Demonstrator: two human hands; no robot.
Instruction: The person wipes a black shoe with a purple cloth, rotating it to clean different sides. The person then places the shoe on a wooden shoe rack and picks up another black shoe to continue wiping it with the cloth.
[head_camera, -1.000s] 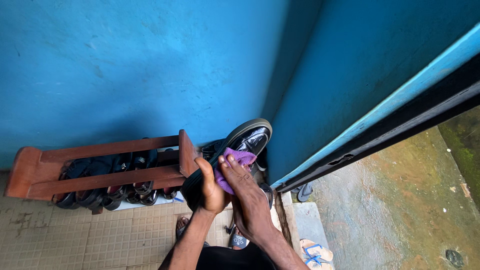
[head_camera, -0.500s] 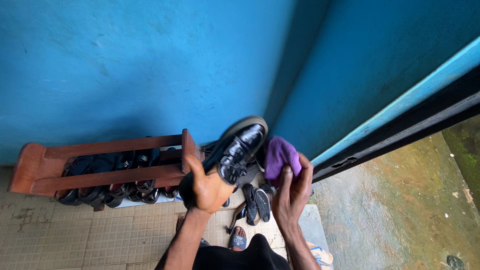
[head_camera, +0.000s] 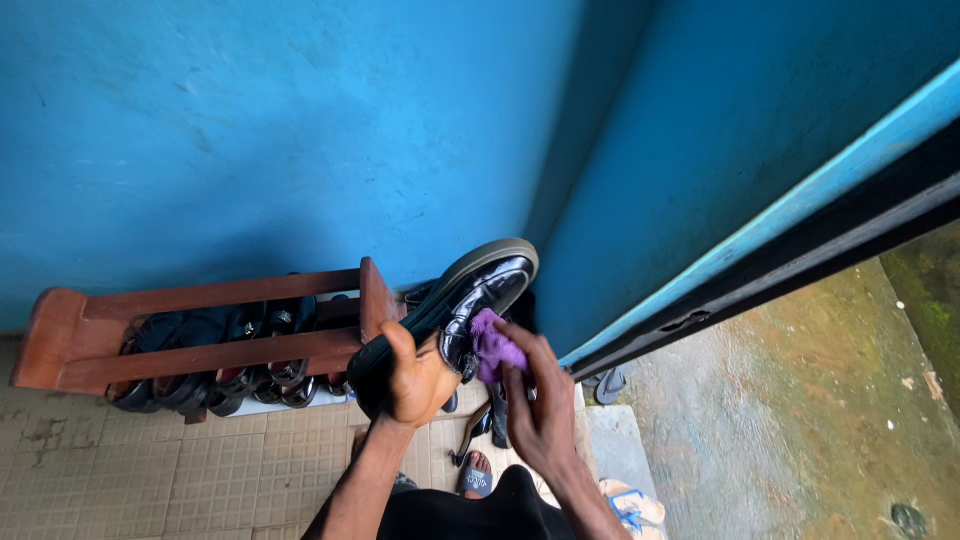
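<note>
Shoe (head_camera: 480, 295), black and glossy with a pale sole edge, is held up in the air in front of the blue wall (head_camera: 250, 130), toe pointing up and to the right, just beside the end of the wooden shoe rack (head_camera: 200, 325). The left hand (head_camera: 415, 375) is closed around the heel end of the shoe, thumb up along its side. The right hand (head_camera: 540, 405) has its fingers curled over a purple cloth (head_camera: 493, 345), pressing it against the shiny upper of the shoe near the laces. The rack stands on the tiled floor (head_camera: 150, 475) against the wall and holds a row of dark sandals and shoes (head_camera: 215, 360). Below the hands, more dark footwear lies on the tiles, and a foot in a slide sandal (head_camera: 477, 472) shows. A blue-strapped flip-flop (head_camera: 630, 505) lies at the lower right, near the wet concrete ground (head_camera: 790, 420).
</note>
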